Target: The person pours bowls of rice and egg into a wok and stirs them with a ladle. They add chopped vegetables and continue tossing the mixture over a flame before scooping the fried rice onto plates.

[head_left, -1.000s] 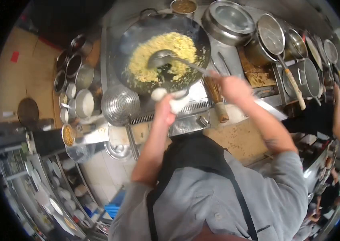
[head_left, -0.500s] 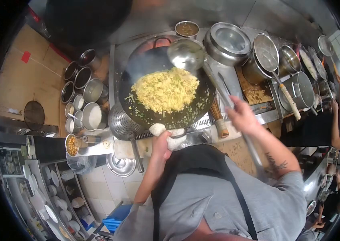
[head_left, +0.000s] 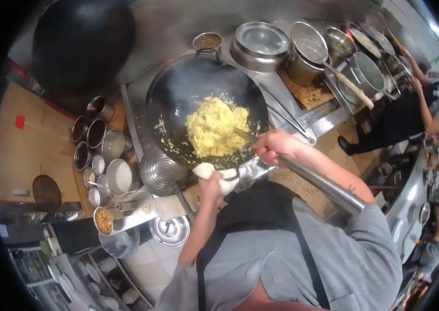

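Observation:
A black wok (head_left: 170, 85) sits on the stove with a heap of yellow fried rice (head_left: 211, 127) in it, flecked with green bits. My left hand (head_left: 212, 191) is closed on a folded white cloth (head_left: 228, 182) at the wok's near rim, by its handle. With my right hand (head_left: 275, 147) I grip a long-handled ladle (head_left: 323, 182). Its thick metal handle runs back under my forearm, and its bowl end is hidden in the rice. Loose grains and green bits cling to the wok's inner wall.
A perforated strainer (head_left: 163, 171) lies left of the wok. Several metal seasoning pots (head_left: 120, 176) stand further left. At the back right are a lidded steel pot (head_left: 261, 45) and a wire-mesh strainer (head_left: 310, 42) across a pot. A co-worker (head_left: 401, 116) stands at the right.
My right hand has brought the ladle down from the wok's far side into the rice. The rice is now in a narrower heap. The whole view has tilted, while my left hand keeps its hold.

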`<state>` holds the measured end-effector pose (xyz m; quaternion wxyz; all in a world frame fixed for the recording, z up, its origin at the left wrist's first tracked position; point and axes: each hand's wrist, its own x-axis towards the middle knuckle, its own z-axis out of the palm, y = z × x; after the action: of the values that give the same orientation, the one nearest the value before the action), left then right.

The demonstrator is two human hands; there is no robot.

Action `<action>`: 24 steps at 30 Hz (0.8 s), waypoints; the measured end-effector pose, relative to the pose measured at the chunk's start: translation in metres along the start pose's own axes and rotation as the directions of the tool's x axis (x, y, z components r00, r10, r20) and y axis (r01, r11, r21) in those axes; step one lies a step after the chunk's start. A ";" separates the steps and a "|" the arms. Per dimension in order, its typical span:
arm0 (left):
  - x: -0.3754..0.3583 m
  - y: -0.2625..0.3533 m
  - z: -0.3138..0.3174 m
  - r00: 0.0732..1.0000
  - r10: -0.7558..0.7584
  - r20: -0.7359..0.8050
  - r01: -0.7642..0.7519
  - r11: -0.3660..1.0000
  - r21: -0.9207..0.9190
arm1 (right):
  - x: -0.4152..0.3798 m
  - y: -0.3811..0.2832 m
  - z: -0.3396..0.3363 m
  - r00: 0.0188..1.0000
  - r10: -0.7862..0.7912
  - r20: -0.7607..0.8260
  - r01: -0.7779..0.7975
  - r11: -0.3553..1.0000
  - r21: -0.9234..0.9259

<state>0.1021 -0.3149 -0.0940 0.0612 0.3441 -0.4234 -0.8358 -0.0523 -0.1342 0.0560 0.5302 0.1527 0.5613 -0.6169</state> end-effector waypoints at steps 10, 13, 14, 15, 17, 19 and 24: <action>-0.049 -0.009 0.009 0.913 -0.294 0.282 0.357 0.910 -0.211 | -0.062 0.084 -0.024 0.975 -0.216 -0.060 0.222 0.963 0.150; -0.096 -0.013 0.012 0.909 -0.304 0.283 0.336 0.939 -0.071 | -0.099 0.130 -0.059 0.962 -0.270 -0.038 0.270 0.923 0.273; -0.111 -0.017 0.014 0.909 -0.310 0.280 0.330 0.944 -0.027 | -0.114 0.146 -0.069 0.957 -0.287 -0.032 0.283 0.909 0.307; -0.116 -0.032 0.009 0.897 -0.335 0.289 0.351 0.936 -0.002 | -0.139 0.157 -0.071 0.958 -0.271 -0.095 0.287 0.905 0.314; -0.134 -0.049 0.007 0.892 -0.345 0.293 0.327 0.939 0.110 | -0.174 0.186 -0.086 0.953 -0.297 -0.057 0.302 0.922 0.242; -0.161 -0.066 0.026 0.886 -0.340 0.317 0.304 0.940 0.157 | -0.208 0.216 -0.103 0.934 -0.353 -0.060 0.358 0.925 0.129; -0.208 -0.111 0.065 0.799 -0.437 0.413 0.418 0.897 0.142 | -0.269 0.280 -0.123 0.872 -0.467 -0.146 0.487 0.802 0.346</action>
<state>0.2392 -0.1196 -0.0422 -0.2322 0.2367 -0.3558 -0.8738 0.2344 0.1546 0.0788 0.3038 0.1209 0.4682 -0.8209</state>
